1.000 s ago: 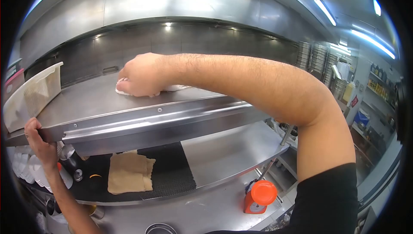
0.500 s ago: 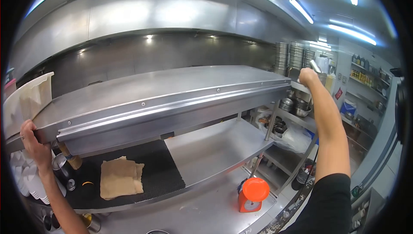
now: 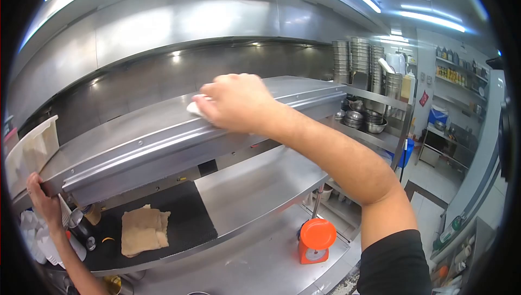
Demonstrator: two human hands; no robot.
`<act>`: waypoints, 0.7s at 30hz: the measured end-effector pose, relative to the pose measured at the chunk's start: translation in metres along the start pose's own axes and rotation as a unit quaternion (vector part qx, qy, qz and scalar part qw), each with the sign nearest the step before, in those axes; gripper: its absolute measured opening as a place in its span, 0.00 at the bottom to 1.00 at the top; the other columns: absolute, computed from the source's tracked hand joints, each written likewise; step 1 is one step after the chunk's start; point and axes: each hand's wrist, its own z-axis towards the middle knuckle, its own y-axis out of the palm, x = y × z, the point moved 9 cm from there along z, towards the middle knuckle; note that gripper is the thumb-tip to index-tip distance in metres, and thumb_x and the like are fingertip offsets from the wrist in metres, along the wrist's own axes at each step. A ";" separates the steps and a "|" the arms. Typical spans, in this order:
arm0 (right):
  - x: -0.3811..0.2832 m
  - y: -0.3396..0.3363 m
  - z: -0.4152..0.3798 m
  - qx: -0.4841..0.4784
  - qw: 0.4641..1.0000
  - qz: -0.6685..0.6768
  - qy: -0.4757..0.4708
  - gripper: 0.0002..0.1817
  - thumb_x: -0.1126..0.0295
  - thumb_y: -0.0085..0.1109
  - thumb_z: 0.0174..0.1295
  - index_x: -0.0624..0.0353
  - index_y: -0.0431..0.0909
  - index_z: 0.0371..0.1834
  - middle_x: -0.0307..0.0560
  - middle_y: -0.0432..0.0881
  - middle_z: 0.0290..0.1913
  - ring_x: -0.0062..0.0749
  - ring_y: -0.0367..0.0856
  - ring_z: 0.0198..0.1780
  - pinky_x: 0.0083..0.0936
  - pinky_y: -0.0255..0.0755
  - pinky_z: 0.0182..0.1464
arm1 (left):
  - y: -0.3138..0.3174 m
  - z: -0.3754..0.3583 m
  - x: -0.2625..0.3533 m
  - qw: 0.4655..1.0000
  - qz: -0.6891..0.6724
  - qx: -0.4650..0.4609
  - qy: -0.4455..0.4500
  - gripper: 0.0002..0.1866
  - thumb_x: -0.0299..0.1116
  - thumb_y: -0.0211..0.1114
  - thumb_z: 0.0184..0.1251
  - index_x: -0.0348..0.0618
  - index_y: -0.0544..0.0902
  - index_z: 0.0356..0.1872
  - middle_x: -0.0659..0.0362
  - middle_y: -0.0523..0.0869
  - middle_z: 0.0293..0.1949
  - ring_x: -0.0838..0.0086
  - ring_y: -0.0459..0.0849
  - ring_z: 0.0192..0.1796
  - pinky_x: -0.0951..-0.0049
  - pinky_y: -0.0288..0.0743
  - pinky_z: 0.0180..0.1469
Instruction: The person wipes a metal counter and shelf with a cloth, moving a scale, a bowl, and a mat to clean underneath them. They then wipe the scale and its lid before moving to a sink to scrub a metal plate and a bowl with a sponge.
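Observation:
My right hand [image 3: 234,104] is closed over a folded white cloth [image 3: 194,109], of which only one end pokes out past the fingers. It presses on the upper steel shelf [image 3: 122,123], close to the front rail. At the shelf's left end my left hand [image 3: 45,200] has its fingers hooked around the front corner. Just above that hand stands a white plastic bin [image 3: 33,149], tilted in view. Stacked white cups [image 3: 54,249] sit below, beside the left forearm.
On the lower shelf, a folded beige cloth [image 3: 144,230] lies on a black mat [image 3: 187,213]. An orange kitchen scale [image 3: 317,240] stands on the counter beneath. Stacked steel pans [image 3: 360,59] and bowls [image 3: 374,123] fill the rack at right.
My right hand has swept with the white cloth from the shelf's far right end to its middle. My left hand keeps its hold on the corner. The view has turned slightly right.

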 end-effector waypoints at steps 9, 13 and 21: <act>0.384 -0.045 -0.164 0.081 0.920 -0.094 0.373 0.23 0.50 0.48 0.75 0.53 0.90 0.48 0.54 0.91 0.45 0.54 0.89 0.50 0.47 0.80 0.56 | 0.003 0.002 -0.004 0.999 0.036 -0.018 0.001 0.14 0.14 0.59 0.62 0.37 0.73 0.48 0.43 0.79 0.57 0.47 0.76 0.66 0.55 0.67 0.71; 0.495 -0.037 -0.218 0.144 0.885 -0.208 0.392 0.21 0.55 0.52 0.74 0.61 0.88 0.43 0.58 0.90 0.40 0.54 0.90 0.46 0.46 0.82 0.52 | 0.014 -0.008 -0.017 0.988 0.141 0.004 0.064 0.12 0.23 0.55 0.76 0.34 0.76 0.57 0.41 0.80 0.59 0.45 0.76 0.68 0.52 0.66 0.73; 0.076 -0.092 -0.022 0.320 0.940 0.095 -0.071 0.16 0.58 0.58 0.75 0.59 0.87 0.44 0.53 0.87 0.37 0.42 0.86 0.34 0.34 0.77 0.40 | -0.021 0.028 0.078 0.992 0.105 -0.004 0.065 0.14 0.22 0.61 0.61 0.37 0.76 0.48 0.41 0.79 0.47 0.41 0.76 0.55 0.46 0.69 0.59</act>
